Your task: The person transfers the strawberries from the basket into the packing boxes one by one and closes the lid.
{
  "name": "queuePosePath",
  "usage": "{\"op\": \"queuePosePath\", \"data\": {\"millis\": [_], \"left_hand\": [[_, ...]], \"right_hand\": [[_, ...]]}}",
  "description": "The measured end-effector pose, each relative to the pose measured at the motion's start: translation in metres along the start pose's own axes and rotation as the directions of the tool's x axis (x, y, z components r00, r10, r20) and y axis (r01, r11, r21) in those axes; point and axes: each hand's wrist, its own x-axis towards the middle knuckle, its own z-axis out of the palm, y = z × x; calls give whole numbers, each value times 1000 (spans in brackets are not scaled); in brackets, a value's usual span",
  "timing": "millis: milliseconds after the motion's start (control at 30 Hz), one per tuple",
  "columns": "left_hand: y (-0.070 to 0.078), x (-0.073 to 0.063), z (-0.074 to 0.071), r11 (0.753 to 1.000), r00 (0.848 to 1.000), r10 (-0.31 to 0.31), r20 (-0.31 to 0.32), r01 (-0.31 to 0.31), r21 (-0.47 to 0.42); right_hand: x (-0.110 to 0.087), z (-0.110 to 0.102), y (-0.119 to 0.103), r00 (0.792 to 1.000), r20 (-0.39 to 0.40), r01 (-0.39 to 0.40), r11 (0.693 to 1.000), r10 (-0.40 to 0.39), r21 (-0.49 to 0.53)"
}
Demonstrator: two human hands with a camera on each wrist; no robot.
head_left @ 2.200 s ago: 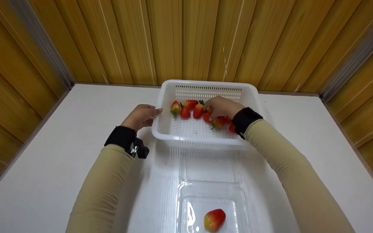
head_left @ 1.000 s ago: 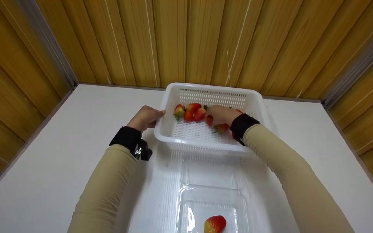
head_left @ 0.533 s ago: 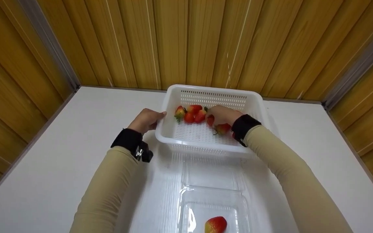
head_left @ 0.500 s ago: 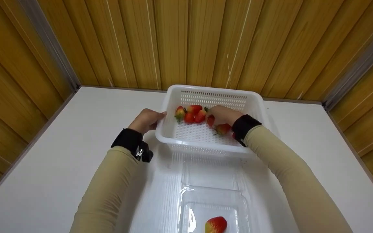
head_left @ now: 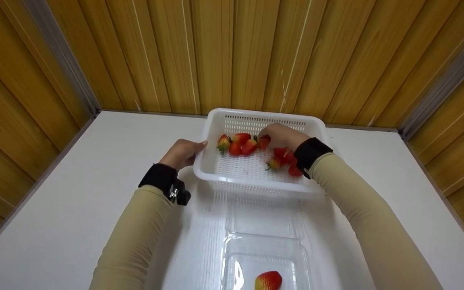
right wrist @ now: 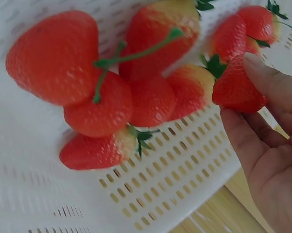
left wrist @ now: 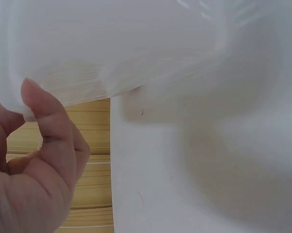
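- The left hand [head_left: 180, 154] grips the left rim of the white basket [head_left: 252, 183], a finger pressed to its outer wall.
- The right hand [head_left: 281, 136] reaches into the basket and pinches a red strawberry [right wrist: 239, 86] between thumb and fingers.
- That strawberry is over the basket floor, just beside a cluster of four [head_left: 235, 149] on the left.
- More strawberries [head_left: 279, 161] lie bunched on the right, below the right wrist; the arm partly covers them, so their number is hard to tell from the head view.
- In front of the basket, a clear box [head_left: 224, 262] holds a lone strawberry [head_left: 268, 280].
- Both stand on the white table [head_left: 75, 193], before a wood-patterned wall [head_left: 212, 56].
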Motion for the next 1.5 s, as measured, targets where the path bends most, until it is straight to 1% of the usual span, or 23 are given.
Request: {"op": "queuePosePath", "data": {"millis": [133,233,367,467,533,600,700,767,833,933,1033,1100,1200,1300,1367,1500], "left_hand": [[-1,1,-1,999,1000,26,-1,-26,45],[-2,1,-3,994,998,64,-18,-62,94],[-4,-1,-5,983,993,109,-43,-101,156],[-3,-5,-9,959,983,166,-76,-143,243],[-3,-9,-15,935,972,212,-99,-172,311],[-2,-15,-23,905,958,260,-120,-199,377],[-7,-26,-36,880,946,304,-112,-234,413],[-15,-34,-43,876,941,325,-90,-264,403],[-26,-42,-48,879,942,332,-51,-290,379],[-44,-55,-48,888,946,325,15,-311,340],[-62,-69,-42,901,950,298,94,-312,302],[-72,-77,-35,916,950,275,147,-305,260],[-83,-88,-22,935,939,250,236,-297,192],[-91,-96,-8,948,923,228,310,-283,143],[-94,-101,1,953,912,212,351,-272,132],[-99,-110,15,963,901,172,399,-240,126]], "right_hand": [[-5,-15,-1,1000,-31,-2,999,3,38],[-11,-25,-2,999,-49,0,998,3,65],[-21,-35,-4,998,-65,30,998,-27,58],[-28,-41,-5,994,-88,71,997,-68,35],[-32,-44,-6,991,-100,95,995,-92,22],[-35,-48,-9,987,-109,121,993,-119,10],[-43,-52,-14,980,-122,155,988,-155,-11],[-49,-53,-18,975,-134,176,984,-178,-26],[-56,-52,-23,970,-146,191,981,-195,-42],[-70,-48,-31,967,-149,199,979,-205,-50],[-85,-41,-40,963,-148,218,974,-225,-64],[-96,-34,-47,958,-146,239,968,-247,-71],[-113,-22,-56,940,-156,294,953,-303,-74],[-127,-6,-67,909,-150,378,920,-390,-103],[-136,6,-73,878,-145,439,889,-455,-133],[-151,27,-83,816,-128,539,822,-564,-186]]}}
